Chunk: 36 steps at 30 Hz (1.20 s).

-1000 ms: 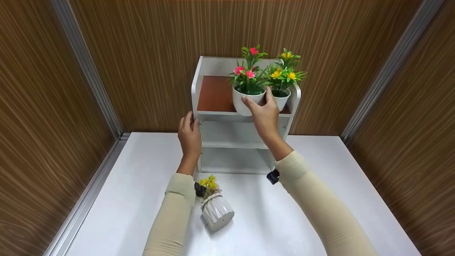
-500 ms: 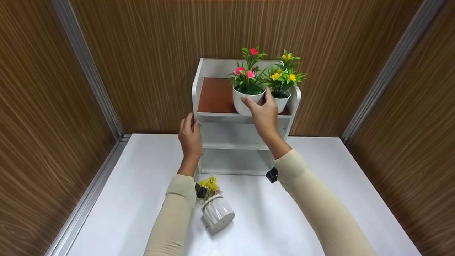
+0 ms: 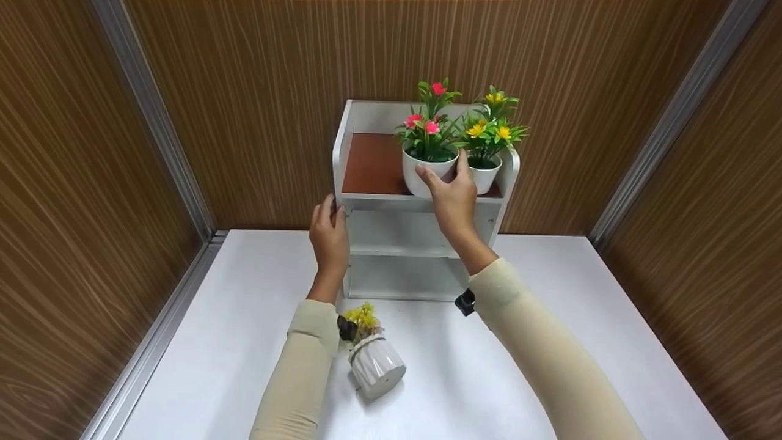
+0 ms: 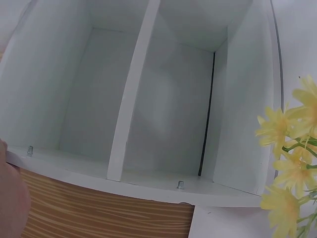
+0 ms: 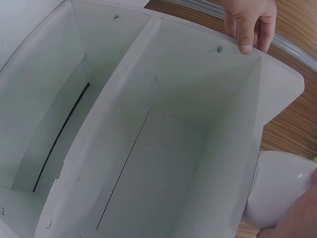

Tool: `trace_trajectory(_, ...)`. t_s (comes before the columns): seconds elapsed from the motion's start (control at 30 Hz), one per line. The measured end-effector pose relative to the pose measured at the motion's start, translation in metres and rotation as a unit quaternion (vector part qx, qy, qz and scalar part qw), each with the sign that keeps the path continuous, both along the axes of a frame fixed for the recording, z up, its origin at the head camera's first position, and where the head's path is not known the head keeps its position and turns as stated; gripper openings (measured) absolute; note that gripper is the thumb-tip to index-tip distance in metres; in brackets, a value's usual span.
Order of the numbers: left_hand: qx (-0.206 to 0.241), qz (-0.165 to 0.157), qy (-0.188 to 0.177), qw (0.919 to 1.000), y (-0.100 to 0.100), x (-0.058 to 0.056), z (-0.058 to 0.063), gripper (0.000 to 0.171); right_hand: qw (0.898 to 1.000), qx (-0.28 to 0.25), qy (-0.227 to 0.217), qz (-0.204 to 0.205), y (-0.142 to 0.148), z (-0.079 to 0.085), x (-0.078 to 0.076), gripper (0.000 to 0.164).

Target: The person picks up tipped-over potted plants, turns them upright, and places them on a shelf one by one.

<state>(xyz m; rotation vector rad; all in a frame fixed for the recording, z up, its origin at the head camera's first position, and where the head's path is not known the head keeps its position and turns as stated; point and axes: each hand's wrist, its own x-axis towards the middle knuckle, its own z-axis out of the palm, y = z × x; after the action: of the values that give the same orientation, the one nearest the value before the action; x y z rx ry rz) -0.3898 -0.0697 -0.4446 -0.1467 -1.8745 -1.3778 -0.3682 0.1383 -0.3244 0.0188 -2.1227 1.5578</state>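
A small white shelf unit with a reddish-brown top board stands against the back wall. My right hand grips a white flowerpot with pink and red artificial flowers, thumb in front and fingers round its right side. The pot is upright at the front edge of the top board. My left hand holds the unit's left side panel; the right wrist view shows that hand's thumb at the panel's front edge. Another white flowerpot, with yellow flowers, stands behind on the right, partly hidden by the right hand.
A ribbed white vase with yellow flowers lies on its side on the white table, near the left forearm. Both lower compartments of the unit face forward. Wood-patterned walls enclose the table at the back and sides.
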Motion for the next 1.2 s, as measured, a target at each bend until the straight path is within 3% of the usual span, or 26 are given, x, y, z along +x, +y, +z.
trace_trajectory(0.7,0.005,-0.010,-0.008,0.9999,0.005,0.001,0.001,0.039,0.998,0.009,0.057,-0.002,0.004,-0.011,0.009,0.100)
trace_trajectory(1.03,0.007,-0.007,-0.009,0.9999,0.005,0.000,0.001,0.039,0.992,0.043,0.115,-0.001,0.010,-0.025,0.032,0.091)
trace_trajectory(1.2,0.011,-0.003,-0.002,0.9999,0.004,0.000,0.002,0.038,0.992,0.048,0.113,0.013,0.017,-0.038,0.047,0.085)
